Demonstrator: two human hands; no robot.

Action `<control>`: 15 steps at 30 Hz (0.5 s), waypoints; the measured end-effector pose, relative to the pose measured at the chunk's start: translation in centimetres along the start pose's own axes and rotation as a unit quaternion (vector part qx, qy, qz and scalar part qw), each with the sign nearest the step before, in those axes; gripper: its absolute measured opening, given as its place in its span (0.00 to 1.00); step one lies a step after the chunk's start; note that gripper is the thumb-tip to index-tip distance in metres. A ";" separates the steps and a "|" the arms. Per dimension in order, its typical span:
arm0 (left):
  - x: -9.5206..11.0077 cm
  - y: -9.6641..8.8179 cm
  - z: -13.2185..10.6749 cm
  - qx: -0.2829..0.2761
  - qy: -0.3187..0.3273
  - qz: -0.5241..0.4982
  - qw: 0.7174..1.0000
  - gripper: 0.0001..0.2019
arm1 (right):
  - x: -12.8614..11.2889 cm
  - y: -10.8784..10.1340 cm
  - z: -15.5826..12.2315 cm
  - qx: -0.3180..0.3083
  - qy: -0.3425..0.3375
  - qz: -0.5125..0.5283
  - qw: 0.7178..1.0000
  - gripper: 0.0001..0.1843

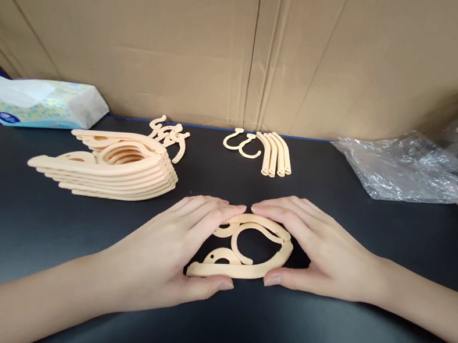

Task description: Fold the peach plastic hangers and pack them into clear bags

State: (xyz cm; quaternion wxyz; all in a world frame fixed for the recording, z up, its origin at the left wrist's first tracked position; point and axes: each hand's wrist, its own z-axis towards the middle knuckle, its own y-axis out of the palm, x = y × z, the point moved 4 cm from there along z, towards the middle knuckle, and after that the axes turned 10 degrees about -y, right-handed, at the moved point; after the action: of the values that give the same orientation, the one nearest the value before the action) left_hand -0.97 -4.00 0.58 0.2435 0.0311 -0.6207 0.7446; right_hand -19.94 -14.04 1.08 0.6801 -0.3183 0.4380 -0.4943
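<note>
A cream folding clothes hanger (pixel 256 270) lies folded on the black table in front of me, its hook curled between its two arms. My left hand (pixel 187 247) grips its left end, the thumb along the near arm and the fingers over the far one. Around the right, hinged end curves my right hand (pixel 308 247), fingers at the far side and thumb against the near edge. Beyond my left hand rises a stack of folded hangers (pixel 122 176). Straight ahead lie two loose hooks (pixel 246 145) beside several curved hanger arms (pixel 273 156).
Small loose hanger parts (pixel 169 136) are heaped behind the stack. A tissue pack (pixel 46 104) sits at the far left, and a crumpled clear plastic bag (pixel 407 167) at the far right. Brown cardboard (pixel 191 35) stands along the table's back edge.
</note>
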 end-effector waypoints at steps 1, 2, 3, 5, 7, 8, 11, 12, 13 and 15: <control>0.1 -0.1 0.0 0.006 0.004 0.001 1.000 0.34 | 0.1 -0.1 -0.1 0.005 0.009 -0.001 1.000 0.36; 0.3 -0.2 0.0 0.014 0.010 0.004 1.000 0.34 | 0.2 -0.2 -0.1 0.015 0.018 0.000 1.000 0.35; 0.4 -0.3 0.0 0.022 0.015 0.009 1.000 0.34 | 0.3 -0.3 -0.2 0.028 0.029 0.006 0.999 0.34; 0.8 -0.6 0.0 0.044 0.028 0.021 0.998 0.33 | 0.6 -0.6 -0.3 0.064 0.064 0.038 0.995 0.31; 1.0 -0.9 -0.1 0.070 0.040 0.035 0.996 0.33 | 1.2 -0.8 -0.3 0.078 0.123 0.104 0.984 0.24; 1.0 -1.0 -0.1 0.081 0.046 0.043 0.995 0.32 | 1.5 -0.7 -0.3 0.071 0.156 0.144 0.975 0.19; 1.0 -1.3 -0.1 0.107 0.058 0.065 0.990 0.32 | 2.0 -0.4 -0.3 0.031 0.225 0.254 0.940 0.17; 1.0 -1.4 -0.1 0.113 0.062 0.072 0.989 0.32 | 2.1 -0.4 -0.2 0.024 0.236 0.282 0.930 0.18; 0.9 -1.4 -0.1 0.119 0.066 0.078 0.988 0.31 | 2.1 -0.4 -0.2 0.023 0.242 0.308 0.920 0.19; 0.9 -1.5 0.0 0.130 0.074 0.090 0.985 0.31 | 2.2 -0.4 -0.2 0.021 0.251 0.358 0.899 0.22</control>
State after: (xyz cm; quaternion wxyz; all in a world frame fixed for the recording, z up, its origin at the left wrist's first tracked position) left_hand -1.15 -3.51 2.22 0.2143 -0.0486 -0.4993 0.8381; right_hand -20.01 -16.23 0.74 0.6851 0.0094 0.6681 -0.2901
